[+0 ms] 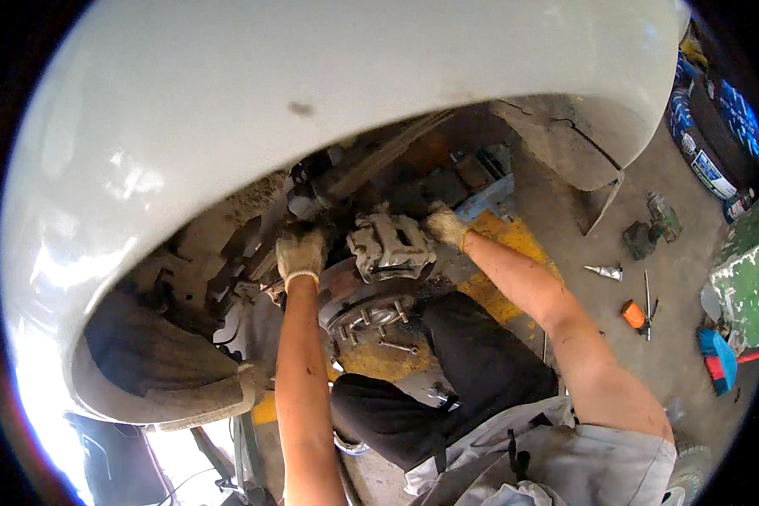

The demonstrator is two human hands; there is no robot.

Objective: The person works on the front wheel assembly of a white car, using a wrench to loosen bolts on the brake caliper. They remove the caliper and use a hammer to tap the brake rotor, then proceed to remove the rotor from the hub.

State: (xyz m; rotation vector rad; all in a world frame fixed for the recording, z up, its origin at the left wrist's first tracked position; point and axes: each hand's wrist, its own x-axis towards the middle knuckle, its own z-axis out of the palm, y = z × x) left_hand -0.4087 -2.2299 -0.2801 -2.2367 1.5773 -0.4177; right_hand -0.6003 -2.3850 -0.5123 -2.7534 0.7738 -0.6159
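In the wheel arch of a pale car, a dusty brake caliper (pixel 392 246) sits over the brake disc (pixel 346 282). Below it, the wheel hub (pixel 371 318) faces me with several studs sticking out. My left hand (pixel 300 255), in a cream work glove, reaches in just left of the caliper. Its fingers run into dark suspension parts and are hidden. To the caliper's right is my right hand (pixel 447 226), gloved the same way, its fingertips turned behind the caliper's far side. Whether either hand grips anything does not show.
The pale fender (pixel 354 59) arches over both forearms. A wrench (pixel 398 346) lies below the hub. On the floor at right are a green power tool (pixel 664 217), a tube (pixel 605 272), a screwdriver (pixel 648 304), an orange object (pixel 632 314) and a blue brush (pixel 717 354); tyres (pixel 700 152) stand beyond.
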